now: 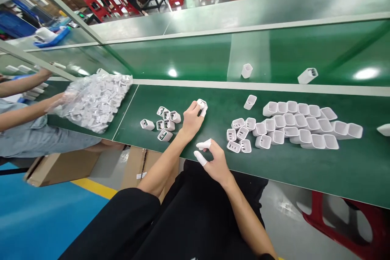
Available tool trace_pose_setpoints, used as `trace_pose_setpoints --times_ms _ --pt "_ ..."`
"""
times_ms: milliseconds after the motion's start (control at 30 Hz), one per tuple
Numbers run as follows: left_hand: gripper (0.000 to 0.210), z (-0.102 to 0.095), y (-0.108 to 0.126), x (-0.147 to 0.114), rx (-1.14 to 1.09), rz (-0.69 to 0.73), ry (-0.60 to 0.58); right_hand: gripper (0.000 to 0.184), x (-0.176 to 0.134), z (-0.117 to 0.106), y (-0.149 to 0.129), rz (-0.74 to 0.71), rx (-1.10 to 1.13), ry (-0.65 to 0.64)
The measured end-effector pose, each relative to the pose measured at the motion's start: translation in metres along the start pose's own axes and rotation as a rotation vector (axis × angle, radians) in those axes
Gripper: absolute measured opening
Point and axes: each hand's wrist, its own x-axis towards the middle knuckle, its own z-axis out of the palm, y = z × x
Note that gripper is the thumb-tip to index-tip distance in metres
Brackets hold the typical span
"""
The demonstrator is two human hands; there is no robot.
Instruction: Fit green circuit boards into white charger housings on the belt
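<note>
Over the green table, my left hand (pixel 192 122) pinches a white plastic charger housing (pixel 201 104) between thumb and fingers. Near the front edge, my right hand (pixel 215 161) holds nothing; its thumb and index finger, both in white finger cots, are apart. To the left of my left hand stands a small group of white housings (pixel 168 124) with dark and green parts showing inside. Right of my hands sit several housings with slots (pixel 242 133), and beyond them rows of hollow white housings (pixel 300 121). One more hollow housing (pixel 250 102) lies tilted behind these.
A clear plastic bag of small white parts (pixel 97 97) lies at left, with a co-worker's arm (pixel 33 110) reaching to it. Two housings stand on the green belt (pixel 183 55) behind a pale rail (pixel 213 85). A red stool (pixel 344 223) is below the table at right.
</note>
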Motion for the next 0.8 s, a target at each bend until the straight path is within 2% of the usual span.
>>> trace_pose_setpoints --times_ms 67,233,433,533,633,800 --pt "0.02 0.005 -0.005 -0.001 0.008 -0.005 -0.024 0.014 0.0 0.0 0.0 0.003 -0.004 0.001" --pt "0.02 0.014 -0.012 -0.003 -0.027 -0.002 0.037 0.011 0.001 0.0 -0.001 -0.004 -0.02 -0.025" --pt "0.023 0.018 -0.007 0.016 -0.076 0.015 0.088 0.009 0.002 0.002 -0.002 -0.019 -0.05 -0.027" --pt "0.018 0.015 -0.002 0.022 -0.092 0.014 0.098 0.009 0.001 0.002 -0.001 0.006 -0.066 -0.033" --pt "0.012 0.013 0.004 0.019 -0.108 0.016 0.066 0.01 0.001 0.002 0.001 0.014 -0.053 -0.023" --pt "0.019 0.013 0.008 0.017 -0.145 -0.001 0.005 0.011 0.001 0.003 0.003 0.042 -0.041 -0.034"
